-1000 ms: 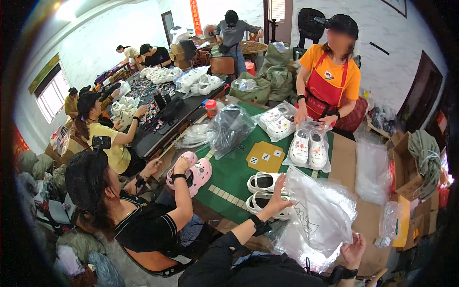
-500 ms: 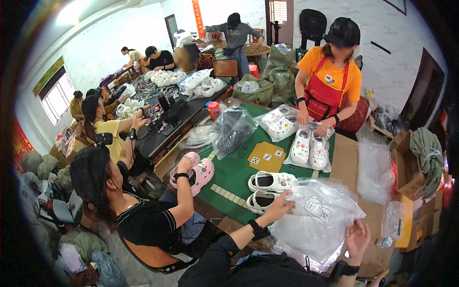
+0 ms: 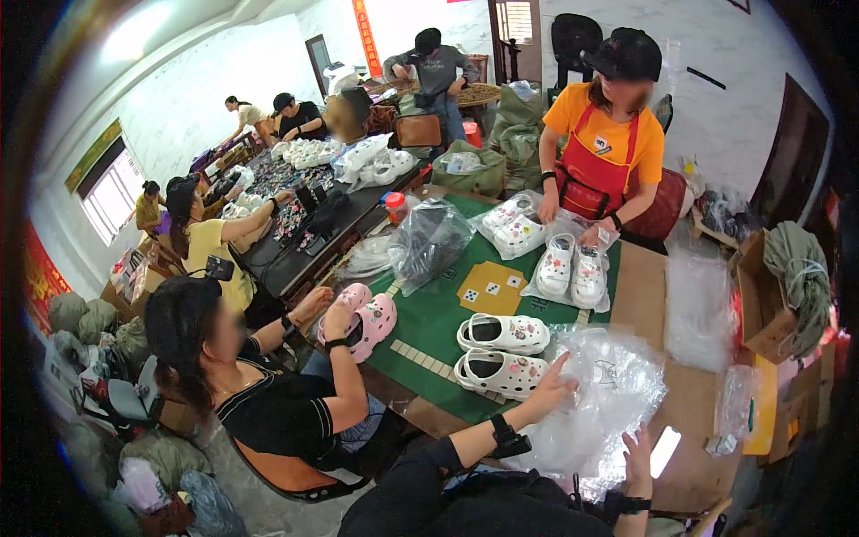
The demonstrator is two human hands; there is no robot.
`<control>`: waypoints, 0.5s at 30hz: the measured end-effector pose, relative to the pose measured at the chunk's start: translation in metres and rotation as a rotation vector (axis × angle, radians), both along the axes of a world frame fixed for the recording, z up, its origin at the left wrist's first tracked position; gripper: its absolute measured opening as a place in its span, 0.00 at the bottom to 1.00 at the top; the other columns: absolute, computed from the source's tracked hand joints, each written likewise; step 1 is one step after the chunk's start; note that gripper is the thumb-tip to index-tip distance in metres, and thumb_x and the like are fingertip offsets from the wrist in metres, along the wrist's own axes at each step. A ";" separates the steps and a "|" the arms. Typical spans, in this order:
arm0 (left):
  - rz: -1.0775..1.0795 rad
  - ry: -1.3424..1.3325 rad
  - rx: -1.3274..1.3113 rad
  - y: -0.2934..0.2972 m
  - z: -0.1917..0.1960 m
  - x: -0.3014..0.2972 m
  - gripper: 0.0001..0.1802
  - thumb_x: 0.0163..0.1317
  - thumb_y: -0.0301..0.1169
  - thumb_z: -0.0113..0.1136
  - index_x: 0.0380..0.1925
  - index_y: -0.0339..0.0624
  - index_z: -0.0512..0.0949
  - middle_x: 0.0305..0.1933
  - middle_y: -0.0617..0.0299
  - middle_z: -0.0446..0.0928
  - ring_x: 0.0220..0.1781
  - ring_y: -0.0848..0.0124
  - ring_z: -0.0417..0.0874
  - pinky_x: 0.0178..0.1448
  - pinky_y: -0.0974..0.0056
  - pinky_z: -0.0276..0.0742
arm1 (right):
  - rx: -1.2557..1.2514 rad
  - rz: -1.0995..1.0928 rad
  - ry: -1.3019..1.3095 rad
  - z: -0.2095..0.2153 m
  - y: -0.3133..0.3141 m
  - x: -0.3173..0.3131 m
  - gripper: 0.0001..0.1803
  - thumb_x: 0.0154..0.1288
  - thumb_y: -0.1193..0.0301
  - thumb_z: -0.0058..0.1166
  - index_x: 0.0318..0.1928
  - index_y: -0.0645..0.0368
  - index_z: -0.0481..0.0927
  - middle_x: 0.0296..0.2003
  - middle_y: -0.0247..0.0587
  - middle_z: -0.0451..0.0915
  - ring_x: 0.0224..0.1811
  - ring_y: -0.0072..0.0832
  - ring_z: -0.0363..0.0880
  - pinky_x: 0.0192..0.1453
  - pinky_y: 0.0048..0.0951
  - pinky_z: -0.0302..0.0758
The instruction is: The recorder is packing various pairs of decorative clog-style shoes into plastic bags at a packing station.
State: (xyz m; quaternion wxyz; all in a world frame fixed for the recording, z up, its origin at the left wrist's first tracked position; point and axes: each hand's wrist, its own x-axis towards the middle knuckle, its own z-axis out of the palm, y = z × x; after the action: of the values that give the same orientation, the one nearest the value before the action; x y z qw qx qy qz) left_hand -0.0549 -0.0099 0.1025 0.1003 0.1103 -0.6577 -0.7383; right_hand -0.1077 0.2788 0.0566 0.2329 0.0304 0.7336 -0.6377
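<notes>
A clear plastic bag (image 3: 617,385) lies loosely spread in front of me, with faint printing. My left hand (image 3: 549,394) rests against its left side, fingers apart and one stretched along the film. Beside the bag's lower right edge, my right hand (image 3: 636,461) is raised with its fingers spread. Just left of the bag sits a pair of white clogs, the far clog (image 3: 506,333) and the near clog (image 3: 503,372), both dotted with colourful charms. The nearer clog almost touches my left hand. A bright white flat object (image 3: 664,452) shows beside my right hand; its kind is unclear.
A person opposite handles bagged white clogs (image 3: 573,270); another at left holds pink clogs (image 3: 369,324). A dark-filled plastic bag (image 3: 434,242) lies on the green table (image 3: 420,322). Clear bags (image 3: 698,313) and a cardboard box (image 3: 765,309) are at right.
The bag has sunk and flattened into creases. My left hand has moved slightly right over it, my right hand left and down. The white flat object has come into sight.
</notes>
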 end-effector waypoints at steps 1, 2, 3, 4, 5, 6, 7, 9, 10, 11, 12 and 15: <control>-0.031 0.006 0.136 0.007 0.005 -0.001 0.40 0.60 0.32 0.55 0.67 0.41 0.44 0.69 0.52 0.48 0.68 0.67 0.51 0.67 0.66 0.51 | 0.069 -0.010 -0.086 -0.005 0.002 0.002 0.41 0.58 0.65 0.55 0.67 0.48 0.46 0.64 0.47 0.53 0.66 0.42 0.51 0.62 0.56 0.51; -0.067 0.009 0.272 0.013 0.021 -0.001 0.41 0.60 0.31 0.55 0.67 0.42 0.42 0.69 0.53 0.48 0.67 0.68 0.52 0.67 0.66 0.52 | 0.066 -0.015 -0.089 -0.008 0.005 0.003 0.41 0.58 0.65 0.55 0.67 0.48 0.46 0.64 0.47 0.53 0.66 0.42 0.51 0.62 0.56 0.51; -0.109 -0.043 0.349 0.017 0.037 0.002 0.40 0.60 0.24 0.52 0.68 0.47 0.41 0.63 0.58 0.57 0.57 0.73 0.65 0.60 0.68 0.62 | 0.004 0.065 -0.143 -0.010 0.008 0.004 0.41 0.58 0.63 0.55 0.67 0.48 0.46 0.65 0.48 0.51 0.66 0.42 0.51 0.61 0.57 0.52; -0.112 -0.045 0.347 0.021 0.041 0.001 0.40 0.60 0.24 0.52 0.68 0.47 0.41 0.63 0.58 0.57 0.57 0.73 0.65 0.60 0.68 0.62 | -0.055 0.149 -0.194 -0.011 0.010 0.007 0.41 0.59 0.62 0.55 0.67 0.48 0.46 0.66 0.48 0.49 0.66 0.42 0.51 0.60 0.58 0.53; -0.149 -0.015 0.418 0.025 0.042 0.000 0.40 0.60 0.24 0.52 0.68 0.49 0.41 0.62 0.59 0.58 0.55 0.74 0.66 0.59 0.69 0.63 | -0.080 0.180 -0.236 -0.010 0.009 0.008 0.40 0.61 0.60 0.53 0.68 0.49 0.44 0.66 0.48 0.49 0.66 0.42 0.52 0.58 0.60 0.56; -0.186 0.015 0.490 0.030 0.044 -0.002 0.41 0.60 0.24 0.52 0.68 0.50 0.40 0.61 0.60 0.59 0.53 0.76 0.67 0.57 0.69 0.64 | -0.081 0.178 -0.237 -0.012 0.010 0.010 0.40 0.61 0.60 0.53 0.68 0.49 0.44 0.66 0.48 0.49 0.66 0.42 0.52 0.58 0.60 0.56; -0.156 0.032 0.442 0.036 0.047 -0.005 0.41 0.60 0.24 0.53 0.68 0.51 0.40 0.61 0.60 0.59 0.55 0.75 0.66 0.59 0.69 0.63 | -0.099 0.175 -0.300 -0.016 0.011 0.011 0.40 0.62 0.60 0.52 0.67 0.49 0.44 0.64 0.45 0.52 0.65 0.41 0.53 0.57 0.60 0.57; -0.174 0.066 0.475 0.043 0.053 -0.008 0.42 0.60 0.24 0.53 0.68 0.51 0.40 0.61 0.61 0.59 0.56 0.75 0.65 0.59 0.68 0.63 | -0.133 0.169 -0.398 -0.023 0.009 0.009 0.38 0.64 0.61 0.49 0.67 0.52 0.43 0.60 0.38 0.60 0.63 0.36 0.56 0.55 0.60 0.60; -0.189 0.101 0.508 0.047 0.056 -0.009 0.42 0.60 0.24 0.54 0.68 0.50 0.40 0.62 0.61 0.59 0.57 0.74 0.65 0.60 0.68 0.62 | -0.130 0.164 -0.400 -0.025 0.010 0.008 0.38 0.64 0.61 0.49 0.67 0.52 0.43 0.60 0.38 0.60 0.63 0.36 0.56 0.55 0.60 0.60; -0.191 0.121 0.535 0.049 0.062 -0.009 0.41 0.59 0.25 0.55 0.67 0.50 0.42 0.62 0.62 0.60 0.59 0.74 0.64 0.61 0.67 0.61 | -0.221 0.249 -0.401 -0.026 0.010 0.006 0.38 0.64 0.61 0.49 0.67 0.54 0.43 0.59 0.38 0.60 0.63 0.35 0.56 0.55 0.59 0.60; -0.194 0.119 0.539 0.050 0.064 -0.010 0.41 0.59 0.25 0.55 0.67 0.50 0.42 0.62 0.62 0.60 0.59 0.74 0.64 0.61 0.67 0.61 | -0.312 0.332 -0.401 -0.028 0.010 0.005 0.37 0.65 0.62 0.48 0.67 0.55 0.43 0.59 0.38 0.60 0.63 0.34 0.56 0.56 0.58 0.60; -0.092 0.110 0.526 0.053 0.068 -0.012 0.38 0.59 0.25 0.56 0.65 0.52 0.48 0.57 0.64 0.65 0.55 0.74 0.68 0.58 0.66 0.66 | -0.277 0.269 -0.373 -0.052 0.015 -0.004 0.36 0.63 0.64 0.51 0.66 0.57 0.48 0.51 0.36 0.68 0.50 0.24 0.68 0.52 0.39 0.69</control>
State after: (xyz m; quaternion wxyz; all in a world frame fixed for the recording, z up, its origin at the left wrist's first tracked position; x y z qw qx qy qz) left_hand -0.0670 0.0427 0.1707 0.0704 0.0624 -0.4413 -0.8924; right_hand -0.1112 0.2938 0.0042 0.4486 0.0174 0.5813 -0.6787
